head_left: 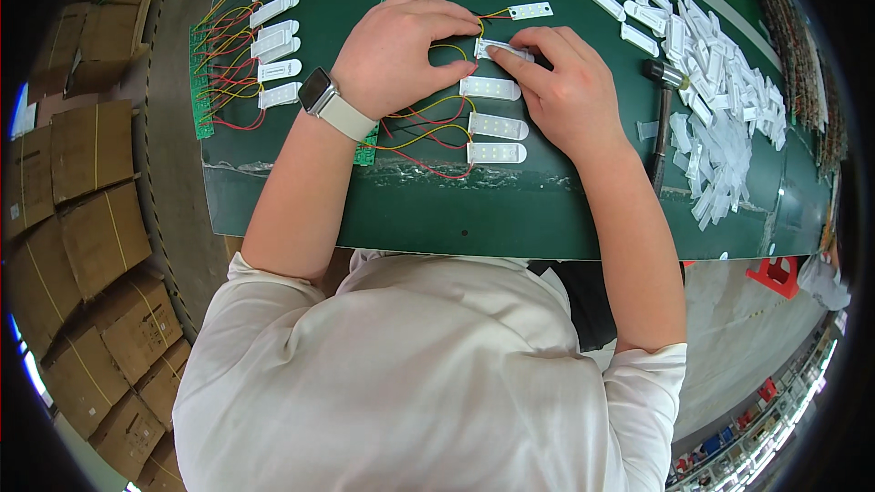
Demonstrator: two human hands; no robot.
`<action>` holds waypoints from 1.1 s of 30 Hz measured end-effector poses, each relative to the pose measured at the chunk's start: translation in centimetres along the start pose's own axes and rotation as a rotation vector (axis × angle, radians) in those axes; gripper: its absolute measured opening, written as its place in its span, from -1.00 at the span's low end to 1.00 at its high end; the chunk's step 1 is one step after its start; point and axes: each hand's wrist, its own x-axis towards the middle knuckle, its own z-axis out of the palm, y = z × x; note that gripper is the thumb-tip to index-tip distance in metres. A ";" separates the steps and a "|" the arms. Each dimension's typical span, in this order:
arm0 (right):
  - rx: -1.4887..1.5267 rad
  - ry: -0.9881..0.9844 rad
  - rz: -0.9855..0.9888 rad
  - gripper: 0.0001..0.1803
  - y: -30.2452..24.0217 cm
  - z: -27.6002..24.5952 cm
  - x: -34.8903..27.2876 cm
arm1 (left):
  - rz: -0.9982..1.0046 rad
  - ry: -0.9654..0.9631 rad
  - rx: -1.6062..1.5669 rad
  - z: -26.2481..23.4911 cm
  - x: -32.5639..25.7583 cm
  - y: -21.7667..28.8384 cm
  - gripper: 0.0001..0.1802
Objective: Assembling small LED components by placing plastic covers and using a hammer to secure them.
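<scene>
- white-shirted torso [428, 374], just one, fills the foreground, its two forearms [643, 228] stretched over one green table [456, 219].
- right hand [574, 91] clamps one white housing [506, 52] between thumb and fingers near the table's middle; the fingers cover part of it.
- left hand [396, 55], one watch [316, 91] at its wrist, is at that housing's left end, thumb and forefinger apart; whether they pinch anything cannot be told.
- three lit-strip housings [497, 127] lie in a column nearer the torso; one bare light board [530, 11] lies beyond.
- two green circuit boards [201, 82] show, one mostly hidden by the left arm.
- about six wired housings [279, 71] line the left, two overlapping and hard to separate.
- one hammer [663, 118] lies beside a heap of white parts [720, 73], too many to count.
- cartons [91, 150], stacked at left, are cut off by the dark rim.
</scene>
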 end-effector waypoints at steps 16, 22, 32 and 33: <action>0.139 -0.025 0.082 -0.64 0.1 0.0 0.2 | 0.033 0.010 -0.045 0.3 0.0 -0.7 -0.60; 0.177 -0.049 0.127 -0.62 0.0 0.0 0.1 | -0.003 0.043 0.038 0.7 0.3 0.1 -0.58; 0.237 -0.076 0.143 -0.63 0.2 0.0 0.0 | -0.030 0.038 0.054 0.7 0.3 0.0 -0.53; 0.240 -0.079 0.150 -0.64 0.2 0.0 0.0 | 0.010 0.030 0.076 0.7 0.3 -0.1 -0.52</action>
